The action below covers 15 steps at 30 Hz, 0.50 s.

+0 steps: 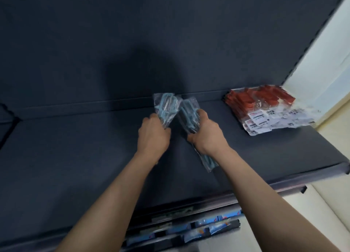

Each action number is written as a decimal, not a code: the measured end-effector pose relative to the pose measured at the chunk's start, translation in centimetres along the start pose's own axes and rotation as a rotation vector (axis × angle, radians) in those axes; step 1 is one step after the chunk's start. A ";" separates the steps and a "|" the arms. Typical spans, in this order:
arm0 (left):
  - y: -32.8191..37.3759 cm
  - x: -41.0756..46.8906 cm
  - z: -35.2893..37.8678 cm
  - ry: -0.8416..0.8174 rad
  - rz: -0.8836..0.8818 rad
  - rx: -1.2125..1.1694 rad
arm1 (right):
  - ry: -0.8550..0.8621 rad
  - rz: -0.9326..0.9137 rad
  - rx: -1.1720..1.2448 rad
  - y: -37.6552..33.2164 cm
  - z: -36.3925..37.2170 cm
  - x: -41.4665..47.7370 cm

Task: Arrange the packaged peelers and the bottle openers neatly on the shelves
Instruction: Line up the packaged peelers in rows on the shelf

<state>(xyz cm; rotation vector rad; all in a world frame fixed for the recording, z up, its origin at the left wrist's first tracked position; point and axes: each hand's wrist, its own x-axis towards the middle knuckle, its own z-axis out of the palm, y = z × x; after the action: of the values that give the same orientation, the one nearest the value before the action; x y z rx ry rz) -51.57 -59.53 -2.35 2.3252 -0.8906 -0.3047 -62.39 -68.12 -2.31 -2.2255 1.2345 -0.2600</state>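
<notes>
Dark shelf (75, 147): left hand (153, 136), right hand (206, 136), fingers (151, 117) around blue packets (165, 102).

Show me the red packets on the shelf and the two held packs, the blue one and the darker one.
red packets (246, 102): head view, red part near the pile's back.
blue pack (164, 103): head view, upper half above the grip.
darker pack (187, 111): head view, upper half above the grip.
</notes>
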 end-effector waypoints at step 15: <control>-0.4 -3.1 1.3 0.124 -0.259 0.007 | -0.171 -0.154 0.004 1.3 1.6 1.4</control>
<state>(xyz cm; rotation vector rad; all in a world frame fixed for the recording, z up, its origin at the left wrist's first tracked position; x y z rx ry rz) -54.19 -57.86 -3.63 2.4382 -0.5317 -0.2613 -61.92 -69.18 -4.51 -2.2904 0.9737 -0.1274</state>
